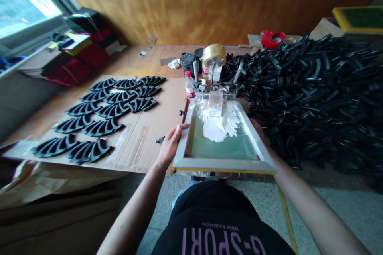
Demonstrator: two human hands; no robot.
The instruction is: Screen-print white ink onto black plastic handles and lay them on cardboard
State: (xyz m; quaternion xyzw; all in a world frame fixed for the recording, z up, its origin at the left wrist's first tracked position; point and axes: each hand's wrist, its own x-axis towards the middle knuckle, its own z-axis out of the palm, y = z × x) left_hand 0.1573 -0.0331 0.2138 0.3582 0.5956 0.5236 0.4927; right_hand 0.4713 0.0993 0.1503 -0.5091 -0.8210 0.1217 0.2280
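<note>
A screen printing frame (179, 155) with a green mesh lies in front of me, its near edge toward my body. White ink (214, 129) is smeared over the far half of the mesh. A clear squeegee (216, 103) stands at the far end of the frame, below a clamp fixture. My left hand (170, 143) grips the frame's left side, thumb on top and the other fingers partly hidden. On the opposite side, my right hand (261, 131) is closed at the frame's right edge, dim and partly covered by it.
Black curved plastic parts (101, 107) lie in rows on cardboard (140, 135) at left. A big heap of black parts (311, 87) fills the right. Behind the frame stand a pink-capped bottle (189, 85), a dark cup (187, 63) and a tape roll (214, 55). A red tape dispenser (273, 39) sits farther back.
</note>
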